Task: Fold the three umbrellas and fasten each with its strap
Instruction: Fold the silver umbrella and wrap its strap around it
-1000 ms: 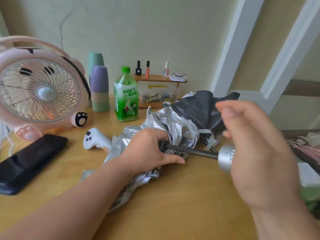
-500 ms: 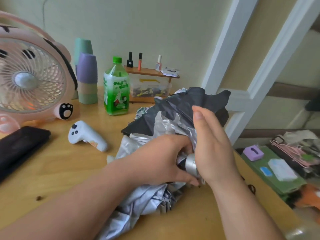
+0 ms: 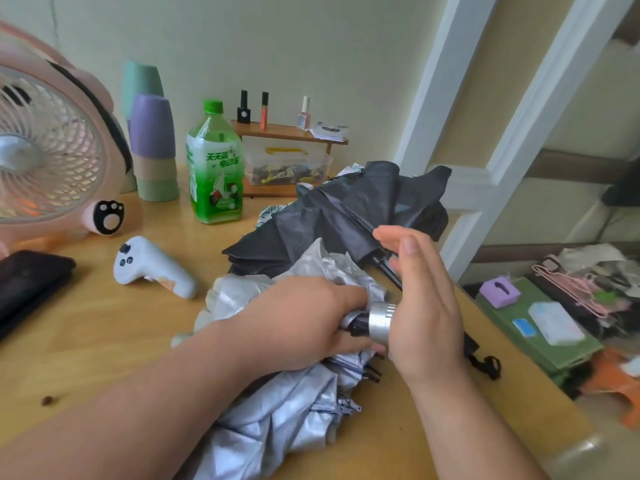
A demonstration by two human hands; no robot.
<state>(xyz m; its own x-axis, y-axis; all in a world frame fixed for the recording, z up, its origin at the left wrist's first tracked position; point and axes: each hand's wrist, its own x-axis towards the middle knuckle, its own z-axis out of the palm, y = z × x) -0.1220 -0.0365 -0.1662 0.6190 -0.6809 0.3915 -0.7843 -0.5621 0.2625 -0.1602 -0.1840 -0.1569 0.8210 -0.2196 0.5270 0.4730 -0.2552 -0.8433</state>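
Presently, left grip (image 3: 304,320): closed round silver umbrella (image 3: 277,420).
Right grip (image 3: 422,306): fingers straight, palm pressed on handle (image 3: 380,322), at 3 o'clock.
Long axis: laid 9-to-3.

Fan (image 3: 52,157) cut off left; silver umbrella (image 3: 277,420) partly hidden under left hand (image 3: 301,320).
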